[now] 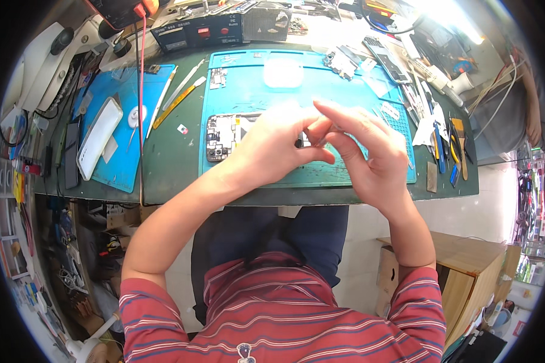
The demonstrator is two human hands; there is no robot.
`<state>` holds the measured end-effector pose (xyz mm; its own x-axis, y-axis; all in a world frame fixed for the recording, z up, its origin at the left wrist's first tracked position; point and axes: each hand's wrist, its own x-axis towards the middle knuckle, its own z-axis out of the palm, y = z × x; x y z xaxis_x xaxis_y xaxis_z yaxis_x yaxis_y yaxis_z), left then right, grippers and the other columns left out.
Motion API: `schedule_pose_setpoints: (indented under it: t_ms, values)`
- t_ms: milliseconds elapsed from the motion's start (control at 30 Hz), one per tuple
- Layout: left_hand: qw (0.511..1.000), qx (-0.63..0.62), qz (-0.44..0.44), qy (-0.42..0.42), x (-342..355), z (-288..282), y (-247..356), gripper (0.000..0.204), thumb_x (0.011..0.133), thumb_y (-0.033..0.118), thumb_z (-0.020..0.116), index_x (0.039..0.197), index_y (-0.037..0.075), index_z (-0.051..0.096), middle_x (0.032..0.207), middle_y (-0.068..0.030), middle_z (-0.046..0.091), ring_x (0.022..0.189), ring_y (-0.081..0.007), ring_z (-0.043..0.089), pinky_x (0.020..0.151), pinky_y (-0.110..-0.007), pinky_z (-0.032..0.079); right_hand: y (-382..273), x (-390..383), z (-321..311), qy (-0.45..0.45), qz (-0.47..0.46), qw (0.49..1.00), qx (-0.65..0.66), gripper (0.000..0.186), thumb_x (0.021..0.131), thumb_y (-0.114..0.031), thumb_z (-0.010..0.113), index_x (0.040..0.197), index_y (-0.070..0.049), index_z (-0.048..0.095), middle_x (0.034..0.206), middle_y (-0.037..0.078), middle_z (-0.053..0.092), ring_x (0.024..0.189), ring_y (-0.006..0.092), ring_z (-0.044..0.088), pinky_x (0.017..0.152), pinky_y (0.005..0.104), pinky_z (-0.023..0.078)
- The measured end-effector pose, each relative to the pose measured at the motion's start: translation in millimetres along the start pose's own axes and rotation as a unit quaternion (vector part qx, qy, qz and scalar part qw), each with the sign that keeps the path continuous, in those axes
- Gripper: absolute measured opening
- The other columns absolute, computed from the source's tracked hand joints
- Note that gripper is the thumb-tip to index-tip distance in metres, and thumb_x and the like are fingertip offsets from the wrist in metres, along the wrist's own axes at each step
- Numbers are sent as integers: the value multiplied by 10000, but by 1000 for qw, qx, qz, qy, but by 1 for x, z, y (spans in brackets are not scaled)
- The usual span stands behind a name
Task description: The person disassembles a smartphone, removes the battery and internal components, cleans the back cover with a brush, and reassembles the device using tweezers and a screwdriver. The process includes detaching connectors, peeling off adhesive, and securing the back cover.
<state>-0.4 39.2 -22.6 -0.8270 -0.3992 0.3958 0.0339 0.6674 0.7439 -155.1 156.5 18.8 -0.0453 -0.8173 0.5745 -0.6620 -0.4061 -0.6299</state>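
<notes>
Over the blue repair mat point(345, 175), my two hands meet with bent fingers. My left hand point(281, 139) reaches across the opened smartphone point(222, 138), whose bare boards and camera modules show left of the wrist. Its fingers are curled and its thumb points toward the other hand. My right hand point(372, 148) has its thumb and fingertips drawn together close to the left fingertips. A small thing seems to be between the fingertips, too small and glared to name. The right part of the phone is hidden beneath my hands.
On the left, a white phone casing point(100, 139) lies on a smaller blue mat, beside a yellow-handled knife point(178, 104). Phone parts point(341, 62) and another phone point(386, 59) lie at the back right. Pliers point(453, 151) and brushes lie right; a dark bench instrument point(197, 31) stands behind.
</notes>
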Motion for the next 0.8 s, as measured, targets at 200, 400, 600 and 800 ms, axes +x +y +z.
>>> schedule_pose_setpoints:
  t_ms: [200,400,600,800]
  values:
    - [992,-100,-59,-50,-3,-11,6,314,874,197,847,1113,38,720,933,-120,749,887,-312,711,823,-435,547,5,3,-4,1,-55,994,-98,445,916,37,718,1344,-82,739,935,80,728,801,216,690,732,329,565]
    - [996,-37,-70,-44,-1,-11,4,304,906,194,820,1152,35,737,1007,-113,749,935,-267,714,851,-385,549,0,-1,-6,-23,-4,998,-51,430,917,-6,766,1343,-50,738,972,83,733,823,176,680,788,325,553]
    - [998,-4,-48,-30,-3,-7,9,355,934,203,802,1252,60,741,1095,-105,762,980,-209,719,905,-335,554,0,1,-2,-10,-22,992,-120,446,938,-16,754,1382,-31,707,944,88,736,819,170,681,803,317,551]
    - [979,-135,-135,-68,-5,-15,8,370,957,184,783,1299,61,717,1016,-87,765,989,-183,704,908,-335,552,0,-6,2,3,10,999,-39,465,905,-45,784,1362,-115,733,879,67,704,814,207,684,718,326,556]
